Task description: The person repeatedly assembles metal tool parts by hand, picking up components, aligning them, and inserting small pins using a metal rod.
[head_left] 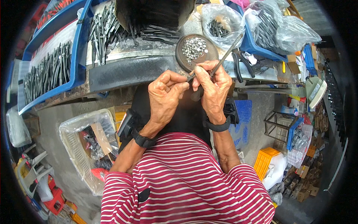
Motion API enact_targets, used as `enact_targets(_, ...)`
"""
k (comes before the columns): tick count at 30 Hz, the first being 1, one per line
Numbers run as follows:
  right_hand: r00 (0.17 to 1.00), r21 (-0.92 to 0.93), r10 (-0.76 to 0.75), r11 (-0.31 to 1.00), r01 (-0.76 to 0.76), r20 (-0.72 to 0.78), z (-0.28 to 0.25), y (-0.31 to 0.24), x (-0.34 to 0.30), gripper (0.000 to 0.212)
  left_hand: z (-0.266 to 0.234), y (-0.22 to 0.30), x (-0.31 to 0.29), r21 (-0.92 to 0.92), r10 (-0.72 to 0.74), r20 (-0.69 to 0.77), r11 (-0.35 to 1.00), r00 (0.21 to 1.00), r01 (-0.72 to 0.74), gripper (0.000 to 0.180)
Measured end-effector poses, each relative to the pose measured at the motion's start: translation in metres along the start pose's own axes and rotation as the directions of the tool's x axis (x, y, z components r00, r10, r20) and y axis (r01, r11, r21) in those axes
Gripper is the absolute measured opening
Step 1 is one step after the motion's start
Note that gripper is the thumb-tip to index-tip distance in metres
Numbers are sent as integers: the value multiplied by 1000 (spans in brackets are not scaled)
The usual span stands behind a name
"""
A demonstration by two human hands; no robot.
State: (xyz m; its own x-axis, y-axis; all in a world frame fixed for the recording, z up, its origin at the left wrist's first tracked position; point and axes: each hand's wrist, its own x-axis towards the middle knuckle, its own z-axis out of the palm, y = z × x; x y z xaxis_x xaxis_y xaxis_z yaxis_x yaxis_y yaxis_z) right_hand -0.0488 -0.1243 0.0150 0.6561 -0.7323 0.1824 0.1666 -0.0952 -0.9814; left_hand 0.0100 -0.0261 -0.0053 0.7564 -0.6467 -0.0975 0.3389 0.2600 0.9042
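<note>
My left hand (166, 93) is closed in a pinch at the table's front edge, its thumb and forefinger on something too small to make out. Close beside it, my right hand (213, 87) grips a thin dark rod-shaped tool (230, 51) that slants up to the right. The right thumb and forefinger also meet near the left fingertips, where fingers hide the small piece between them. Just beyond both hands sits a round brown dish (180, 59) with a heap of small shiny metal pieces (194, 48) in it.
Black-handled pliers (237, 67) lie right of the dish. Dark metal strips (100, 33) are piled at the back left, beside a blue bin (77, 56) of similar strips. A clear plastic bag (207, 18) stands behind the dish. A plastic-lined basket (71, 143) is on the floor at left.
</note>
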Motion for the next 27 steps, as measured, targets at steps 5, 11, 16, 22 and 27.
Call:
enact_targets(5, 1000, 29, -14, 999, 14, 2, -2, 1, 2, 5, -1, -1, 4, 38, 13, 16, 999, 1000, -13, 8)
enact_targets(11, 997, -36, 64, 997, -62, 32, -1, -10, 4, 5, -2, 5, 7, 78, 5, 65, 997, 998, -11, 11)
enact_targets(16, 998, -10, 27, 1000, -26, 55, -2, -22, 7, 15, -3, 5, 11, 13, 76, 78, 997, 994, -77, 12)
enact_targets(22, 989, 445, 149, 887, -124, -22, -27, -31, 24, 15, -9, 4, 22, -141, 171, 84, 977, 982, -158, 12)
enact_targets(27, 998, 431, 58, 901, -56, 9, -30, -39, 27, 16, -1, -1, 26, -423, 231, 131, 893, 964, -156, 11)
